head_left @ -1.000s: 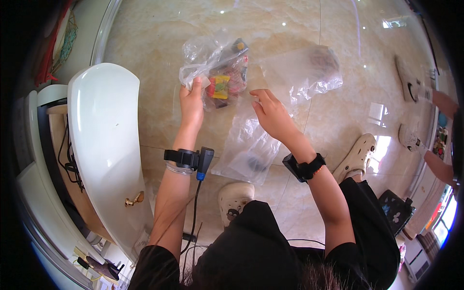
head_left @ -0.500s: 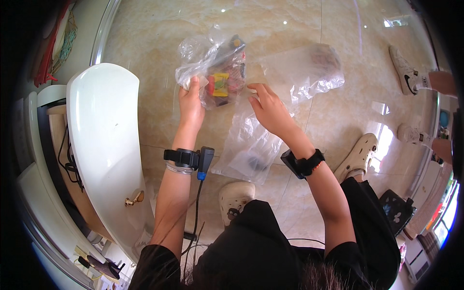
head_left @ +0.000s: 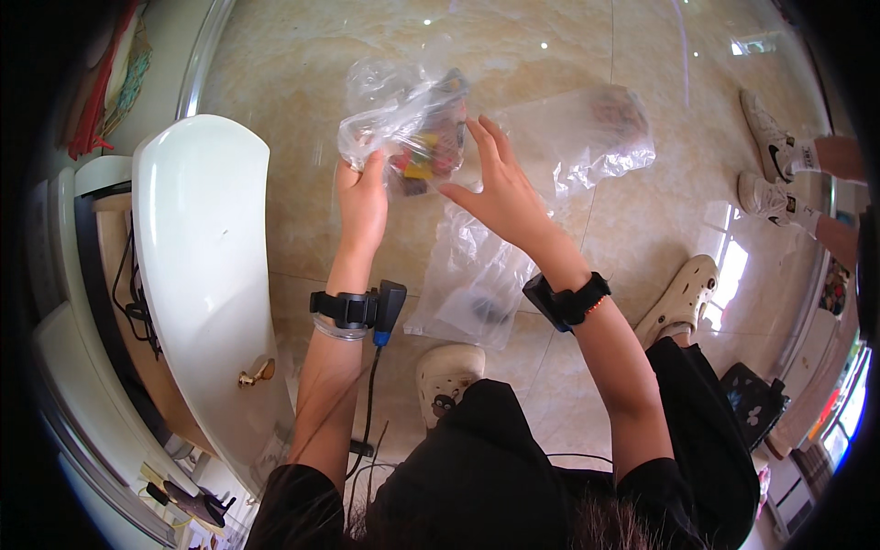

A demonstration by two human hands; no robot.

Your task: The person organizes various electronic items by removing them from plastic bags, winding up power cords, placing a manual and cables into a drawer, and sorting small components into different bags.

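Observation:
My left hand point(head_left: 363, 197) grips a clear plastic bag point(head_left: 380, 105) by its gathered near side. Inside the bag show small packets point(head_left: 423, 158) in red, yellow and dark colours, partly veiled by the crumpled plastic. Close to the bag's right side, my right hand point(head_left: 502, 188) is spread, with thumb and fingers apart and nothing held. Whether its fingertips touch the plastic I cannot tell. Just below and right lies a second clear bag point(head_left: 463, 266) with something dark in it. A third clear bag point(head_left: 550, 128), with brownish contents at its far end, rests flat on the floor.
A white curved cabinet door point(head_left: 202, 247) stands open on the left, with a gold knob point(head_left: 257, 373). My light clogs point(head_left: 678, 298) rest on the tiled floor point(head_left: 302, 55). Another person's white shoes point(head_left: 768, 137) are at the right. A black cable point(head_left: 374, 394) hangs from my left wrist.
My right hand has opened wider and shifted slightly left and up beside the bag. The plastic has folded further over the packets. At right, the other person's nearer shoe has moved forward.

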